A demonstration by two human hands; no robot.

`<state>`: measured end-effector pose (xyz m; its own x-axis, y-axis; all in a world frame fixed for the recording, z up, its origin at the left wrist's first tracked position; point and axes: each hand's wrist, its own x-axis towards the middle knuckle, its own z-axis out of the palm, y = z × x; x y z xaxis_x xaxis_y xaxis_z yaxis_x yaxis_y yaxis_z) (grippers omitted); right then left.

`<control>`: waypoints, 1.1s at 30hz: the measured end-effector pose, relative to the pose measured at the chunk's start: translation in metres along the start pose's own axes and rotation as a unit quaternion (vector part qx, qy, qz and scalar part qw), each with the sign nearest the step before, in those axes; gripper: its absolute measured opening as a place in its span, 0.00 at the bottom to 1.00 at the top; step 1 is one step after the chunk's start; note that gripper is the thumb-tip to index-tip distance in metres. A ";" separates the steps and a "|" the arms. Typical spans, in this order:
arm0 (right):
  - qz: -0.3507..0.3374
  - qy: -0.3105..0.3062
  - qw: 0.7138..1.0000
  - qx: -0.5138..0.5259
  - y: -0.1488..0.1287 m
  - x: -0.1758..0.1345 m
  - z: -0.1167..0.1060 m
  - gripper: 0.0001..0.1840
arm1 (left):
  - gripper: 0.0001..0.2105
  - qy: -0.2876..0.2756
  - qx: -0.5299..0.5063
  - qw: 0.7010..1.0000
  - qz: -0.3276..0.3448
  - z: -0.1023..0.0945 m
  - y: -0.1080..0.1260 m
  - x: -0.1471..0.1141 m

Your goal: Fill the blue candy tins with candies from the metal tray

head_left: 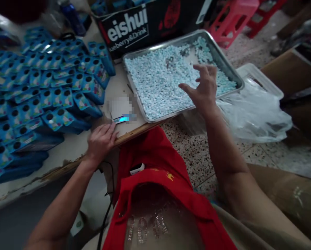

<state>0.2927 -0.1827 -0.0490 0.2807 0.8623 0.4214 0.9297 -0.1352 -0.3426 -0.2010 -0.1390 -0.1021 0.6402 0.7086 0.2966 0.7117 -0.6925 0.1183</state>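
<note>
My left hand point(101, 141) rests at the table's wooden edge, fingers lying fairly flat. Its fingertips are at the near end of a flat object point(119, 120) with a bright blue strip; the upper part of that object is pixelated, so its kind is unclear. Over the right side of a metal tray point(151, 120) hangs my right hand point(206, 86), thumb and fingers apart, with nothing visible between them. Small pale-blue pieces, like tablets or candies point(157, 83), cover most of the tray. Bare metal shows in patches toward its far side.
Rows of blue boxes with round holes in their tops point(46, 93) crowd the table's left side. Behind the tray stands a black printed carton point(155, 26). Red plastic stools point(230, 21), a white crate point(272, 83) and a clear plastic bag point(256, 114) are at the right.
</note>
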 end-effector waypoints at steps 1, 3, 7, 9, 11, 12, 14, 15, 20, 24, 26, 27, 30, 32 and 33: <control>0.023 0.013 1.000 0.015 0.004 -0.011 -0.004 0.35 | 0.23 0.016 0.002 1.000 -0.015 0.001 0.000 -0.002; 0.074 0.051 0.995 0.053 0.009 -0.040 -0.008 0.30 | 0.24 0.038 0.010 0.998 -0.041 0.001 0.001 -0.004; 0.125 0.074 0.985 0.098 0.006 -0.115 -0.004 0.20 | 0.19 0.036 0.023 0.998 -0.048 -0.001 0.002 -0.004; 0.157 0.068 0.980 0.101 0.002 -0.154 0.003 0.16 | 0.18 0.040 0.036 0.997 -0.052 -0.002 0.002 -0.001; 0.199 0.072 0.972 0.100 -0.001 -0.190 0.012 0.14 | 0.19 0.046 0.053 0.996 -0.058 -0.005 0.003 0.002; 0.221 0.077 0.967 0.100 -0.001 -0.206 0.017 0.14 | 0.19 0.045 0.060 0.995 -0.061 -0.006 0.004 0.004; 0.247 0.073 0.961 0.101 0.001 -0.230 0.027 0.13 | 0.19 0.035 0.070 0.995 -0.069 -0.009 0.007 0.007; 0.252 0.062 0.960 0.103 0.003 -0.239 0.032 0.13 | 0.19 0.027 0.071 0.994 -0.073 -0.010 0.009 0.009; 0.246 0.006 0.962 0.118 0.032 -0.246 0.050 0.12 | 0.22 0.002 0.067 0.992 -0.104 -0.014 0.014 0.011; 0.249 0.014 0.962 0.115 0.054 -0.229 0.055 0.12 | 0.24 -0.001 0.063 0.991 -0.115 -0.011 0.013 0.009; 0.252 0.035 0.960 0.115 0.059 -0.222 0.054 0.11 | 0.24 0.001 0.059 0.991 -0.117 -0.010 0.012 0.008; 0.254 0.051 0.959 0.114 0.060 -0.219 0.053 0.10 | 0.24 0.002 0.056 0.992 -0.116 -0.010 0.011 0.007; 0.261 0.088 0.955 0.107 0.058 -0.215 0.048 0.09 | 0.23 0.007 0.050 0.992 -0.116 -0.009 0.010 0.006; 0.260 0.083 0.956 0.105 0.054 -0.213 0.043 0.09 | 0.22 0.012 0.053 0.992 -0.118 -0.010 0.011 0.006; 0.258 0.082 0.957 0.106 0.052 -0.212 0.041 0.09 | 0.22 0.015 0.057 0.991 -0.117 -0.010 0.011 0.006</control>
<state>0.2717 -0.3531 -0.1903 0.7395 0.6165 0.2702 0.5926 -0.4059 -0.6958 -0.1919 -0.1441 -0.0894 0.4456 0.8427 0.3020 0.8689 -0.4884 0.0808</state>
